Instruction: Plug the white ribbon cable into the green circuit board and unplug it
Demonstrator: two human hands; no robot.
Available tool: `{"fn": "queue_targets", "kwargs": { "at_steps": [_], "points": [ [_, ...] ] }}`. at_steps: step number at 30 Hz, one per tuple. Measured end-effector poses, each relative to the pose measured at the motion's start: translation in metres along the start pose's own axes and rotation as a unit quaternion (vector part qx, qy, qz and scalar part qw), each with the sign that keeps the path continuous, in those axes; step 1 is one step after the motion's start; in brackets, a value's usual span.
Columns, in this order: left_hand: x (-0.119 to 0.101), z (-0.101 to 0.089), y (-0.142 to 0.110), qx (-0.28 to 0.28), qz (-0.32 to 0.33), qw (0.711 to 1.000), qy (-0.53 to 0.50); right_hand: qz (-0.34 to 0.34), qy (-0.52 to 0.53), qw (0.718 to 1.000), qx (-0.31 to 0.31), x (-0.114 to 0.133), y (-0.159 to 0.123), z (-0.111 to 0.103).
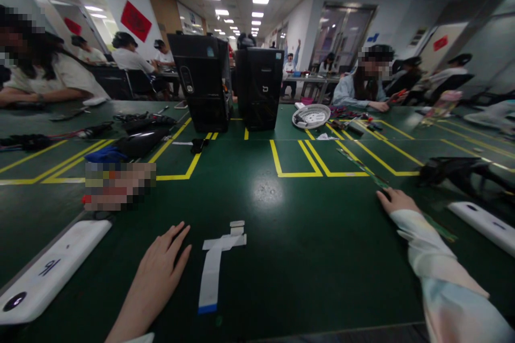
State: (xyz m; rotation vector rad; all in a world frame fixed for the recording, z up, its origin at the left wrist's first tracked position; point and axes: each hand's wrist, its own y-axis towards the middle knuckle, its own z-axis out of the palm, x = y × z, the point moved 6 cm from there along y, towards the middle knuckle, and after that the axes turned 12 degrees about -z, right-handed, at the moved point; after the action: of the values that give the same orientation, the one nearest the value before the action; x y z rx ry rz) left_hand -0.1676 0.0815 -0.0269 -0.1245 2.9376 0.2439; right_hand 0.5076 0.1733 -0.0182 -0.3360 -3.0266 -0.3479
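Observation:
My left hand [161, 265] lies palm down near the front of the green table, holding nothing, its fingers stretched out and apart. Just right of it is a white flat ribbon cable [210, 276], with a blue tip at the near end and a crosspiece and small connector at the far end. Farther right, my right hand [398, 201] reaches out over a long thin green strip [360, 163]. Thumb and fingers close around the strip's middle, and part of it is hidden beneath the hand. The strip's near end [442, 228] shows beside my sleeve.
White devices [52, 273] [485, 222] lie at both sides. Two black computer towers [205, 83] [259, 88] stand at the back, beside a white basket [311, 116]. Black straps [462, 177] lie right; cables and a pixelated patch [120, 186] are left. People sit across the table.

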Motion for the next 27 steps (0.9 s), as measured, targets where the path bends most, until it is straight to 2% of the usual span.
{"fn": "queue_targets", "kwargs": {
  "at_steps": [3,8,16,19,22,27],
  "points": [
    [0.000,0.000,0.000,0.000,-0.001,1.000,0.003,-0.005,0.008,1.000,0.021,0.003,-0.017,-0.001],
    [0.002,0.003,0.000,-0.002,0.002,1.000,0.009,-0.072,0.043,0.996,0.025,0.016,-0.057,-0.005],
    [0.000,0.003,0.000,-0.004,0.014,1.000,0.023,-0.228,0.093,0.964,-0.096,0.041,-0.115,-0.016],
    [0.000,0.003,0.000,-0.001,0.013,1.000,0.025,-0.267,0.096,0.952,-0.119,0.053,-0.122,-0.017],
    [-0.001,0.001,-0.001,-0.007,0.015,1.000,0.022,-0.309,0.114,0.938,-0.109,0.071,-0.121,-0.015],
    [-0.004,-0.003,-0.001,-0.024,0.022,0.999,0.004,-0.390,0.156,0.905,-0.067,0.129,-0.115,-0.009]
  ]
}}
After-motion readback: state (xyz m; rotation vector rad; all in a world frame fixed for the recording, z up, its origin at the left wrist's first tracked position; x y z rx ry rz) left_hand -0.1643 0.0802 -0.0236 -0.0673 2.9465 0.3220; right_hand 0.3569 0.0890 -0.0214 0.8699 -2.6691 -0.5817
